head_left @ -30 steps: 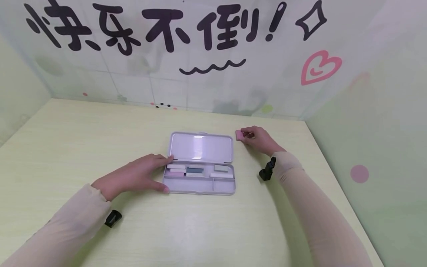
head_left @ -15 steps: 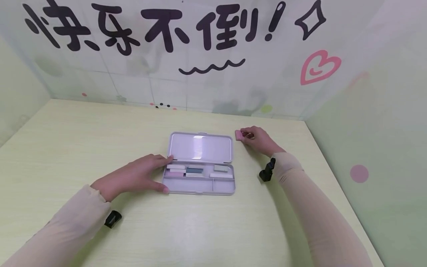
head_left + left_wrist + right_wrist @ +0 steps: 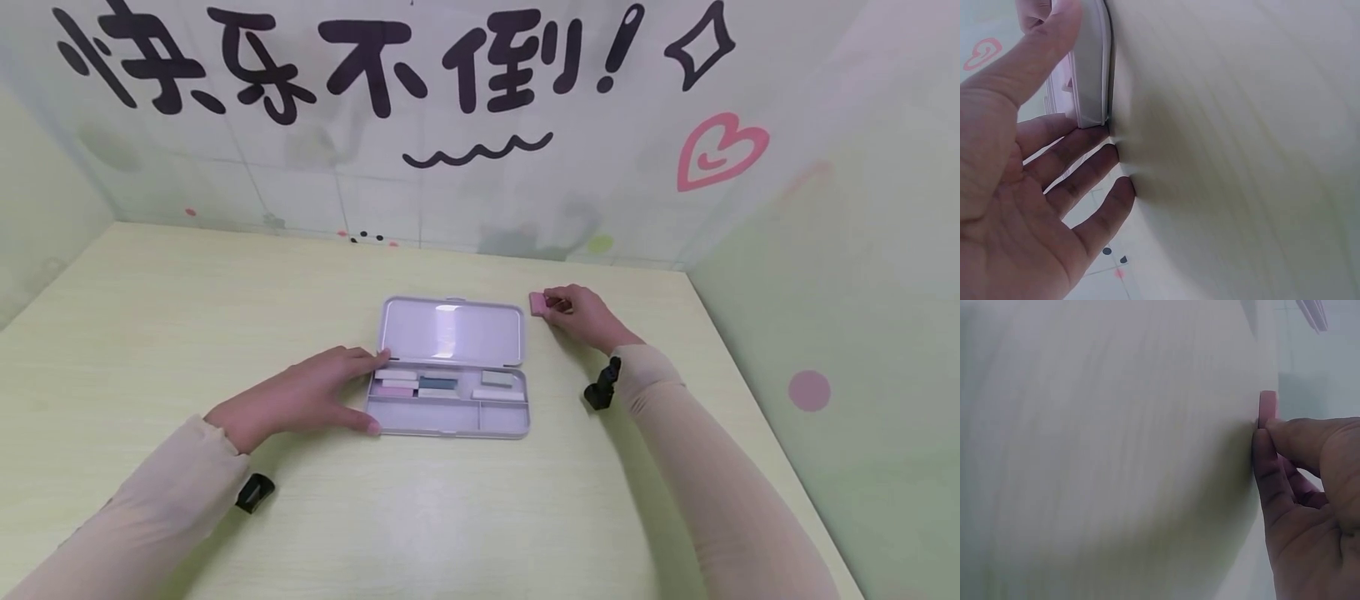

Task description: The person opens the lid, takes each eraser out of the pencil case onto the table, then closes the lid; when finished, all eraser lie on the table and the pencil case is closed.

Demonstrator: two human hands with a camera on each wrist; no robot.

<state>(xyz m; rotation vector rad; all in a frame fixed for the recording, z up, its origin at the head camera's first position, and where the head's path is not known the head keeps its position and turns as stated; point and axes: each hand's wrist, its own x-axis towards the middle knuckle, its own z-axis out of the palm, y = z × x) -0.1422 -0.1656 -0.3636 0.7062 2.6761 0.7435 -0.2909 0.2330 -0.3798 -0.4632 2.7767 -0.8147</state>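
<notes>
Right hand (image 3: 588, 317) pinches a pink block (image 3: 537, 304) near an open case (image 3: 450, 350). Left hand (image 3: 311, 392) — fingers spread — touches its edge.

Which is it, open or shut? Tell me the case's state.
The case is open: its lid lies folded back, and small blocks show inside.

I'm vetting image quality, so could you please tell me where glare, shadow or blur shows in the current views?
Head: a bright glare streak on the open pencil-case lid and a pale sheen on the tabletop; left wrist: a soft shadow beyond the fingers of the left hand; right wrist: blurry wood grain, with a darker shadow beside the right hand and pink eraser.
</notes>
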